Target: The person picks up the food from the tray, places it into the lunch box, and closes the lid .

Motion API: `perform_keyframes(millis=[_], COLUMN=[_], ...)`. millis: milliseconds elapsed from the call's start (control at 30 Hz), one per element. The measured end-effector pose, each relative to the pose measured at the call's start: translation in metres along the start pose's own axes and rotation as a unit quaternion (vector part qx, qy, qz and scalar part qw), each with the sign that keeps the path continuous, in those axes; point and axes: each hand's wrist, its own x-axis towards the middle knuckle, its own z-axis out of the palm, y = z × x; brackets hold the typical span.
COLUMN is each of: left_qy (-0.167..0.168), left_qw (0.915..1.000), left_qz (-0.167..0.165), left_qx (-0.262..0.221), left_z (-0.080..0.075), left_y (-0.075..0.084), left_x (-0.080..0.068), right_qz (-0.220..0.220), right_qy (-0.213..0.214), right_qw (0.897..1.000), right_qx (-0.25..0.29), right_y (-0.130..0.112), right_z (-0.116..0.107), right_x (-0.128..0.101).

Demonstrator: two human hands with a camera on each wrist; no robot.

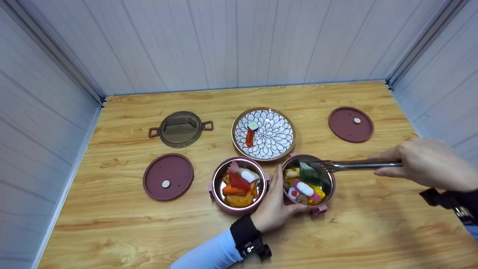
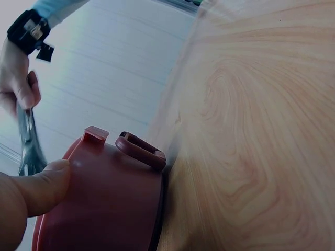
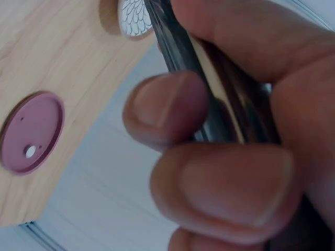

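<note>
My right hand (image 1: 425, 164) grips a pair of metal tongs (image 1: 366, 165), its fingers wrapped round the handle in the right wrist view. The tongs' tips reach over the rim of the right maroon pot (image 1: 331, 186), by a dark green piece (image 1: 310, 175) of toy food. Whether they pinch it I cannot tell. Around that pot's left and near side, my left hand (image 1: 272, 209) holds it, the thumb (image 2: 47, 185) against its wall. Inside lie a white rice piece (image 1: 305, 189) and brown balls. The left maroon pot (image 1: 214, 186) beside it holds red, orange and white toy food.
Behind the pots stands a petal-patterned plate (image 1: 272, 134) with a red strip (image 1: 249, 138) and a round piece (image 1: 253, 126) on it. Maroon lids lie at left (image 1: 168, 175) and right (image 1: 351, 125). A dark handled lid (image 1: 180, 134) lies back left. Panelled walls enclose the table.
</note>
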Motion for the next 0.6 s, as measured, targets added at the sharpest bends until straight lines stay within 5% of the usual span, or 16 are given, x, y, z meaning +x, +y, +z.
perform_keyframes(millis=[600], left_qy=[-0.001], left_qw=[1.0], left_qz=[-0.001], left_qx=[0.003], left_z=[0.0], left_y=[0.001], left_x=[0.0], right_qz=[-0.07], right_qy=[0.017], right_qw=[0.997], right_qx=[-0.042], right_y=[-0.008], right_z=[0.025], right_x=[-0.001])
